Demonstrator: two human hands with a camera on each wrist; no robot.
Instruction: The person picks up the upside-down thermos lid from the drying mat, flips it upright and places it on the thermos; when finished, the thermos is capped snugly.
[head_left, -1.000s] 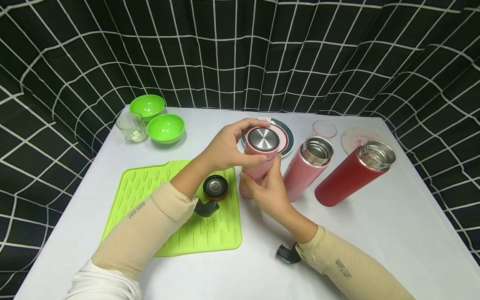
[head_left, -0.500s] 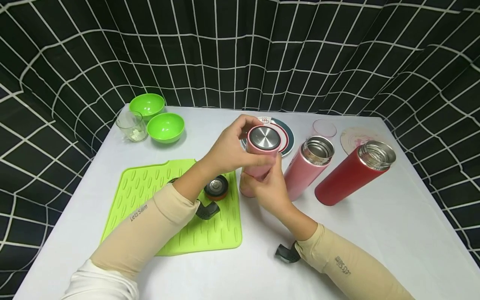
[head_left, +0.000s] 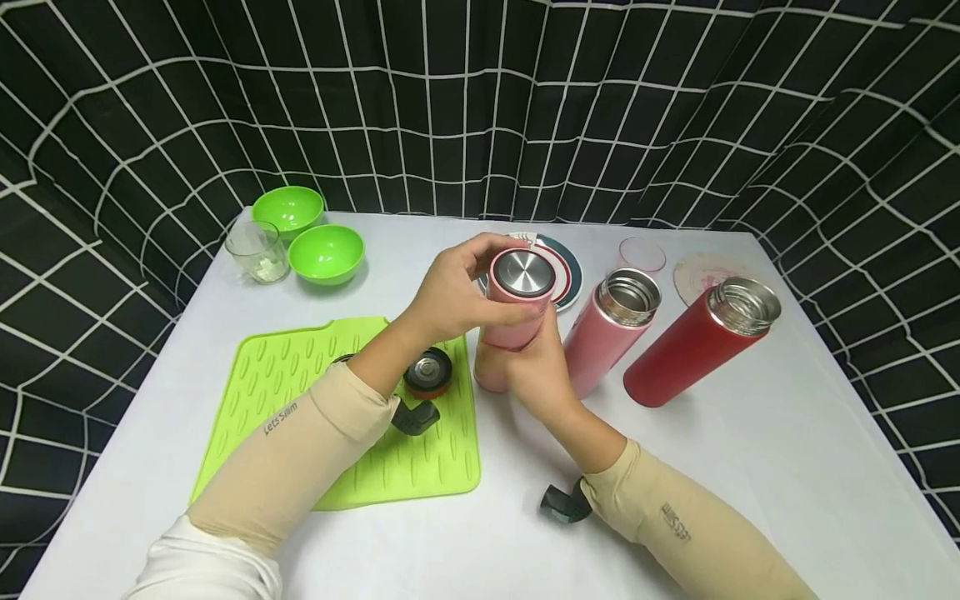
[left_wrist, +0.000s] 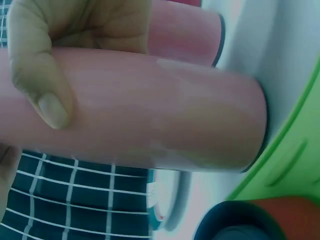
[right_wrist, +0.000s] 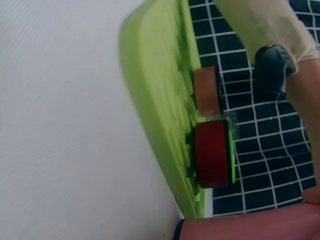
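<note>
A pink thermos bottle (head_left: 510,336) with a shiny silver-topped lid (head_left: 523,272) stands upright in the middle. My left hand (head_left: 461,287) grips it around the lid, thumb across the near side. Lower down, my right hand (head_left: 540,371) holds the body. In the left wrist view, the right thumb lies over the pink bottle (left_wrist: 165,115), whose base meets the table. To its right, a second pink bottle (head_left: 607,337) and a red bottle (head_left: 690,358) stand with steel mouths uncovered. An upturned lid (head_left: 428,372) sits on the mat; another is mostly hidden behind my left forearm.
The green ribbed mat (head_left: 420,467) lies at the left. Two green bowls (head_left: 326,254) and a glass (head_left: 257,252) stand at the back left. Behind the bottles are a striped plate (head_left: 566,267), a clear pink-rimmed glass (head_left: 642,254) and a pale disc (head_left: 701,275).
My left hand has turned slightly around the lid, its thumb shifting right. My right fingers have closed further around the body. The second lid now peeks out behind the left forearm.
</note>
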